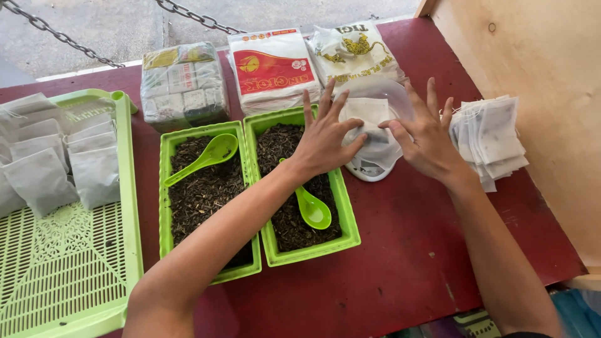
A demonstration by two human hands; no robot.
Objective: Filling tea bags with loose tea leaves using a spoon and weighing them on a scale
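Observation:
My left hand (325, 138) and my right hand (427, 134) both reach over a small white scale (369, 170) that carries a clear plastic bowl (391, 100). In the bowl lies a small white filter bag (368, 111); thumbs and fingertips of both hands touch it, the other fingers spread apart. My left forearm crosses the right green tray (349, 222) of dark loose tea, where a green spoon (313, 211) rests. The left green tray (164, 206) of tea holds another green spoon (210, 155).
A stack of empty white filter bags (491, 138) lies right of the scale. Three wrapped tea packages (270, 69) stand at the back. A large green slotted tray (69, 269) at left holds several filled bags (44, 169). A wooden wall (544, 69) borders the red table (400, 275).

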